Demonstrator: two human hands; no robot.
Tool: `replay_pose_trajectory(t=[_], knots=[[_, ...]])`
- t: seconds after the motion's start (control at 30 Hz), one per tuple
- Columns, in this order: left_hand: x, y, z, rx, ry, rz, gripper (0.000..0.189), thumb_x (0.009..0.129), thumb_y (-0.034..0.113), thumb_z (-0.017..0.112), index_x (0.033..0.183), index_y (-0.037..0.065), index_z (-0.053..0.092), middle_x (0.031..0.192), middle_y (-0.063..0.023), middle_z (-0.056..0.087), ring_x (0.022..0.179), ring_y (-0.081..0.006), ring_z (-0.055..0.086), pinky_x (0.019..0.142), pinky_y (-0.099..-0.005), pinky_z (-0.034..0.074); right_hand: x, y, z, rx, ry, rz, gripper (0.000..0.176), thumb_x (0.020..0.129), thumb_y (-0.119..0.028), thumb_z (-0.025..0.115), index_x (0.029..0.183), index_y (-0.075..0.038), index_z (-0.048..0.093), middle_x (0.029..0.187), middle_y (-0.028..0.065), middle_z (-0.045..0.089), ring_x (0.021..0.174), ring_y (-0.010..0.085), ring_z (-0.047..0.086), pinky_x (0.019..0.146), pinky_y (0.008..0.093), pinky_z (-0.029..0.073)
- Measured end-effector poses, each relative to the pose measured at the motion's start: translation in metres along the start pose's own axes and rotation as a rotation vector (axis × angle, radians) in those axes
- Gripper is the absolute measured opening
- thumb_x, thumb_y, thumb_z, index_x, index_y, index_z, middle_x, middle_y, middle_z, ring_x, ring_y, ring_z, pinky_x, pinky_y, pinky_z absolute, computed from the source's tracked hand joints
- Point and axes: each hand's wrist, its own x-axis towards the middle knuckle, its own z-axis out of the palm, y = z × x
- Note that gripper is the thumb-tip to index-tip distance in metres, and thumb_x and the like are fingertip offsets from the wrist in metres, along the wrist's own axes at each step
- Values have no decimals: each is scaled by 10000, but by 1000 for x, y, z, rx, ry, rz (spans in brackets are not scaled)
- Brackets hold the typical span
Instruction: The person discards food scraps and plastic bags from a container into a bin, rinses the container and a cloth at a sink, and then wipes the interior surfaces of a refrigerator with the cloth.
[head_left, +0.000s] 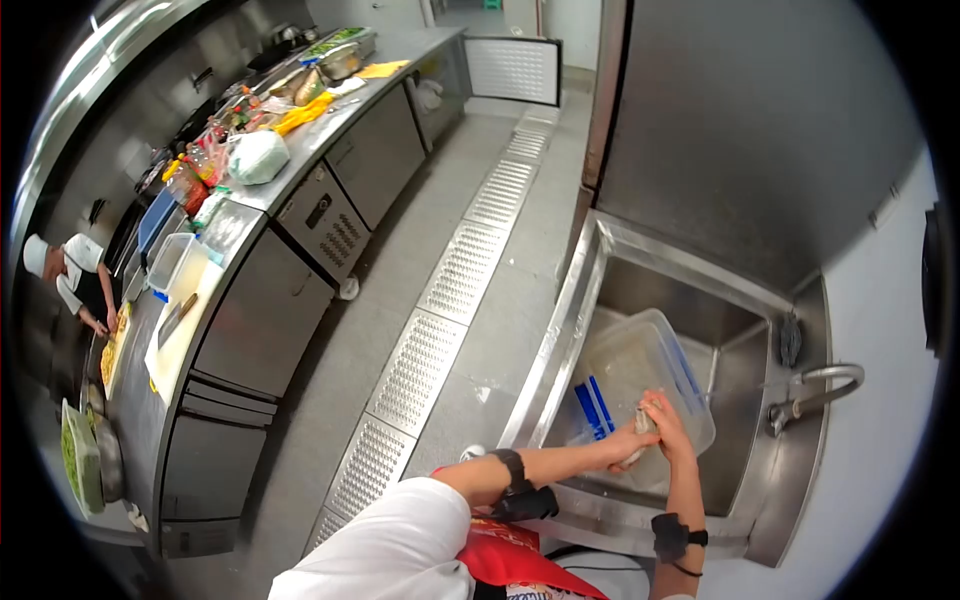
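Note:
My left hand (622,448) and my right hand (670,422) meet over a stainless steel sink (735,480). Between them they grip a small pale, whitish thing (643,428), soft-looking and mostly covered by the fingers; I cannot tell its kind. Below the hands, a clear plastic tub (655,335) sits tilted in the basin. Blue clips (593,405) show along the tub's near left side. Right of the hands, a curved metal tap (820,385) rises from the sink's edge.
Dark mesh (790,340) hangs on the sink's right wall. A tall steel panel (760,130) stands behind it. Metal grating (460,270) runs along the floor. Across the aisle, a steel counter (235,225) carries a knife (178,318), boards, bottles and bags. A co-worker (75,270) stands beyond.

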Motion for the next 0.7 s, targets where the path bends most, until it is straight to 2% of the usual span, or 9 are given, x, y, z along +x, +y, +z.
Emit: replay_pose_trajectory(t=[0.07, 0.17, 0.23, 0.33, 0.43, 0.5, 0.57, 0.67, 0.7], knots=[[-33, 41, 3, -376, -199, -230, 440, 819, 471, 542, 1033, 97, 454, 679, -44, 510, 486, -115, 452, 369, -210, 324, -5, 6, 0, 540, -60, -160, 573, 878, -484, 439, 1349, -177, 330, 1338, 101, 359, 1129, 310, 438, 955, 387, 349], [-40, 49, 15, -876, -451, -148, 376, 849, 468, 511, 1004, 130, 461, 627, -36, 462, 477, -84, 422, 352, -178, 258, -29, -18, 28, 954, -258, -400, 761, 775, -690, 383, 1399, -302, 184, 1403, 118, 272, 1203, 425, 333, 902, 595, 340], [-46, 53, 27, -1020, -486, -208, 412, 856, 468, 509, 1028, 97, 468, 671, -48, 482, 486, -105, 421, 356, -193, 269, -30, -26, 51, 1000, -357, -408, 843, 711, -733, 425, 1399, -331, 148, 1446, 116, 169, 1243, 468, 247, 838, 713, 306], [-44, 39, 37, -1089, -569, -256, 475, 851, 454, 528, 1064, 35, 461, 746, -60, 505, 543, -131, 453, 386, -214, 306, -28, -47, 61, 1184, -551, -595, 783, 768, -588, 518, 1398, -341, 123, 1469, 92, 75, 1278, 475, 173, 842, 740, 281], [-44, 39, 37, -1129, -581, -67, 450, 865, 436, 515, 1062, 36, 460, 760, -63, 512, 571, -135, 470, 415, -221, 328, -25, -30, 41, 1162, -513, -772, 560, 855, -416, 511, 1339, -286, 262, 1343, 101, 311, 1186, 432, 338, 804, 682, 371], [-44, 43, 39, -1092, -566, -3, 364, 867, 355, 541, 1046, 47, 463, 760, -42, 510, 582, -117, 477, 425, -217, 328, -22, -29, 25, 1022, -434, -702, 401, 884, -335, 499, 1248, -239, 362, 1161, 90, 448, 1041, 356, 457, 744, 598, 443], [-51, 58, 38, -961, -507, 26, 302, 857, 304, 565, 1010, 63, 468, 734, -28, 503, 570, -101, 474, 409, -219, 318, -18, -38, 7, 894, -383, -494, 241, 898, -274, 487, 1121, -193, 446, 919, 64, 526, 842, 248, 538, 664, 490, 502], [-45, 68, 31, -646, -401, -11, 253, 797, 235, 606, 941, 84, 463, 655, -9, 478, 496, -80, 444, 364, -231, 282, -36, -88, 31, 642, -54, -314, 121, 890, -197, 491, 1002, -155, 475, 721, 29, 457, 638, 149, 464, 569, 361, 489], [-45, 68, 30, -545, -334, -6, 253, 778, 229, 602, 928, 86, 456, 632, -6, 466, 473, -82, 435, 353, -235, 273, -37, -90, 34, 566, -23, -301, 113, 885, -182, 494, 990, -141, 485, 705, 28, 464, 624, 147, 472, 564, 348, 483]])
